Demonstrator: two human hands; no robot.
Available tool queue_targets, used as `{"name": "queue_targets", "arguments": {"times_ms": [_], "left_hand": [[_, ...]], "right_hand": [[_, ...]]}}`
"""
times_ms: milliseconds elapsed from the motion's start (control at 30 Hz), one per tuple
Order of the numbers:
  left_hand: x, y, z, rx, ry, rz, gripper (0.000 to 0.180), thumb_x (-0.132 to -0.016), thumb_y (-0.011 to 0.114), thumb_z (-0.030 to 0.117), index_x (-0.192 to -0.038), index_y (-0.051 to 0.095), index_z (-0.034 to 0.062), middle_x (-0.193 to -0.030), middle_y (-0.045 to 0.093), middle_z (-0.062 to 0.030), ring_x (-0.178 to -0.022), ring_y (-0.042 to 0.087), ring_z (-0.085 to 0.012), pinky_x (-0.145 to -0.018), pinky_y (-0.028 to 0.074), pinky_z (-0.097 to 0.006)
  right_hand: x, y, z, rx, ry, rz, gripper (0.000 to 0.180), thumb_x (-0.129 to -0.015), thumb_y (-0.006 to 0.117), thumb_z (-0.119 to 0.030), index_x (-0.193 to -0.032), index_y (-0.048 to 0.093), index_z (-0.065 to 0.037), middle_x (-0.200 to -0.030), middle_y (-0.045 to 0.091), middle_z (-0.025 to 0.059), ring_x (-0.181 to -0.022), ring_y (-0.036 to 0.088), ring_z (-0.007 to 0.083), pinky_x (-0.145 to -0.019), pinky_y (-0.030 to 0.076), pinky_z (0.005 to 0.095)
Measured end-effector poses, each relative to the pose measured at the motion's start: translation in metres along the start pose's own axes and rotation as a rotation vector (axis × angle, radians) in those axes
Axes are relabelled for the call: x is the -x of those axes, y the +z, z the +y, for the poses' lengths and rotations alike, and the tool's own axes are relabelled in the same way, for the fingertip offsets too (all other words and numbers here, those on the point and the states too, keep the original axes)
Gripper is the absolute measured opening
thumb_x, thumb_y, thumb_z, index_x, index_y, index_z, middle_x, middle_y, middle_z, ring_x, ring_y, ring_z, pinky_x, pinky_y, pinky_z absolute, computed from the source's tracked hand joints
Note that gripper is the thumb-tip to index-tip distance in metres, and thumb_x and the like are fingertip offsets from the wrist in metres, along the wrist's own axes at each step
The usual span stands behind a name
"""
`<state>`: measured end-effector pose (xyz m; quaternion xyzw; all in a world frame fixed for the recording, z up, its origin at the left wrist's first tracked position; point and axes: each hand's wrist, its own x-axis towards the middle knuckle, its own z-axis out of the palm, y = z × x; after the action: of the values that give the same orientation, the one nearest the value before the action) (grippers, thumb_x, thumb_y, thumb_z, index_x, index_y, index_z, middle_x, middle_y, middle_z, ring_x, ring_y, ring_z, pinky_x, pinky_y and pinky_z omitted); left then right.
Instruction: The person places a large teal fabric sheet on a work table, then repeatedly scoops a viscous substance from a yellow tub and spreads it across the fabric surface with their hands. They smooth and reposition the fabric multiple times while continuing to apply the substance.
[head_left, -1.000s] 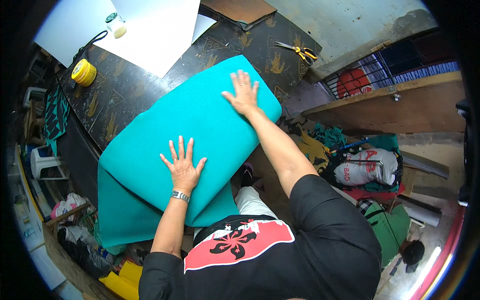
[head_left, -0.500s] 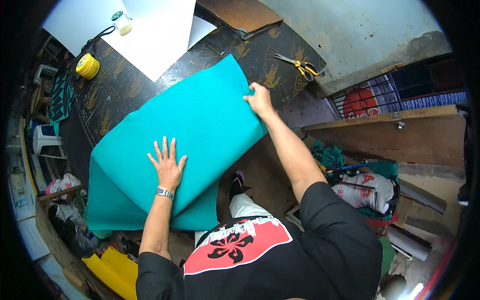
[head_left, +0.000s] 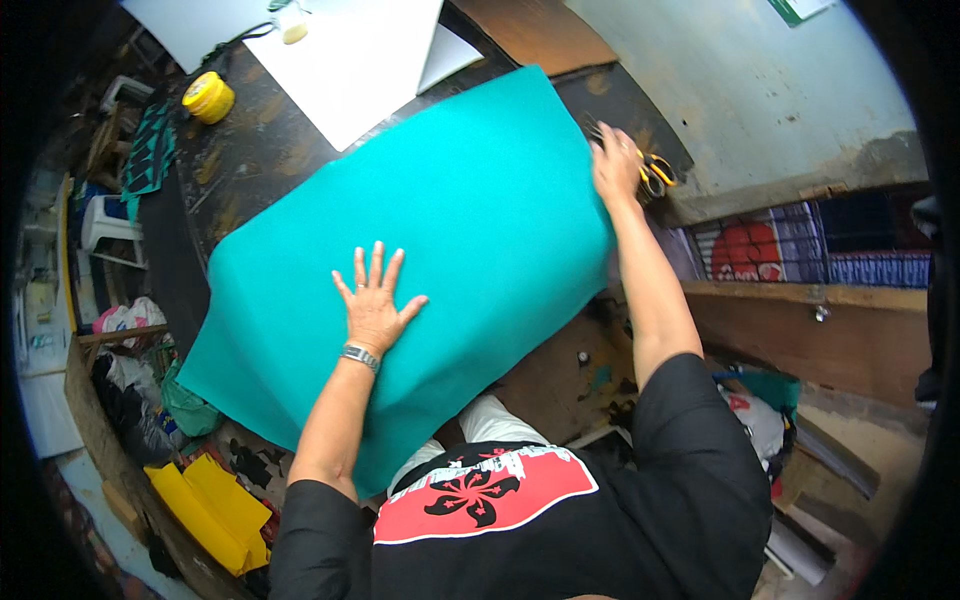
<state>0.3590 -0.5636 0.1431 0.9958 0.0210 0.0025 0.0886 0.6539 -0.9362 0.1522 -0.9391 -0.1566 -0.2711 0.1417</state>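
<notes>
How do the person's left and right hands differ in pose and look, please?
The left hand lies spread on the teal sheet; the right hand is at the sheet's right edge, by the scissors. A watch circles the left hand's wrist; the right hand's is bare. Both arms show black sleeves.

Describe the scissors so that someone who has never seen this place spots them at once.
Find the dark table with the big teal sheet spread across it. At the sheet's right edge is the person's right hand, and the scissors lie on the table, partly hidden by it. Their looped yellow-and-black handles, showing just right of the hand, set them apart from the plain sheet.
</notes>
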Motion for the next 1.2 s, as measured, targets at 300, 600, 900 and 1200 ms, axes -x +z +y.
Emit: {"name": "queue_targets", "arguments": {"times_ms": [300,600,900,1200], "left_hand": [[-0.001,-0.007,0.003,0.025,-0.009,-0.016,0.084,-0.081,0.057,0.069,-0.150,0.036,0.0254,-0.160,0.022,-0.0070,-0.149,0.012,-0.0342,-0.111,0.004,-0.072],[-0.002,-0.005,-0.001,0.038,-0.008,-0.035,0.084,-0.081,0.057,0.069,-0.150,0.035,0.0274,-0.160,0.022,-0.0061,-0.149,0.011,-0.0333,-0.111,0.003,-0.071],[-0.003,-0.005,-0.009,0.143,0.035,-0.006,0.095,-0.074,0.059,0.076,-0.150,0.036,0.0241,-0.160,0.021,-0.0093,-0.149,0.009,-0.0354,-0.110,0.001,-0.073],[-0.004,-0.004,-0.019,0.260,0.086,0.008,0.099,-0.067,0.062,0.078,-0.147,0.041,0.0221,-0.159,0.023,-0.0095,-0.148,0.011,-0.0364,-0.108,0.001,-0.075]], "right_hand": [[0.006,-0.027,0.053,0.293,0.247,-0.448,0.035,-0.089,0.065,-0.019,-0.122,0.058,-0.011,-0.121,0.054,0.0110,-0.117,0.049,0.0313,-0.100,0.036,0.0509],[-0.004,-0.011,0.060,0.174,0.374,-0.456,0.018,-0.091,0.059,-0.013,-0.104,0.059,0.000,-0.114,0.057,0.0200,-0.111,0.053,0.0385,-0.092,0.045,0.0483],[-0.040,-0.044,-0.055,-0.204,0.030,-0.094,0.024,-0.088,0.058,-0.010,-0.110,0.061,-0.004,-0.106,0.060,0.0169,-0.101,0.056,0.0358,-0.089,0.045,0.0445],[-0.044,0.112,-0.369,-0.459,-0.225,-0.532,0.018,-0.088,0.059,-0.018,-0.089,0.057,0.000,-0.094,0.060,0.0214,-0.093,0.057,0.0403,-0.078,0.047,0.0499]]}}
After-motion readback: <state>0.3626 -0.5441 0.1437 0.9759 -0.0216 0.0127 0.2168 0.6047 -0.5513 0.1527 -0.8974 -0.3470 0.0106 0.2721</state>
